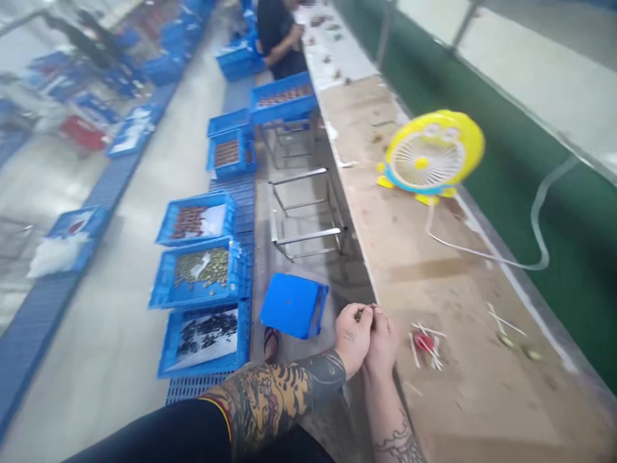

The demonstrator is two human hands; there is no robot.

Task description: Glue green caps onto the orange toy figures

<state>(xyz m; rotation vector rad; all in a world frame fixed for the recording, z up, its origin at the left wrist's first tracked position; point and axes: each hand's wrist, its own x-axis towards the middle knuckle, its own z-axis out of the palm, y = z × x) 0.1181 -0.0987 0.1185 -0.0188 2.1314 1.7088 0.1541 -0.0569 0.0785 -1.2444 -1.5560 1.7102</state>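
My left hand (352, 335) and my right hand (384, 339) are pressed together in a cupped shape beside the near edge of the long table (482, 399). Small dark green pieces (358, 315) show in the gap between the fingers; their kind is too small to make out. Both hands are closed around them, and most of what they hold is hidden. On the table to the right of my hands lie several white sticks and a small red item (424, 341). A blue plastic stool (293, 305) stands left of my hands.
Blue crates line the floor at left: one with black pieces (207, 331), one with greenish pieces (218, 265), one with reddish-brown pieces (189, 222). A yellow fan (434, 154) with a white cord stands on the table. Metal stool frames (308, 239) and a person (282, 38) are farther along.
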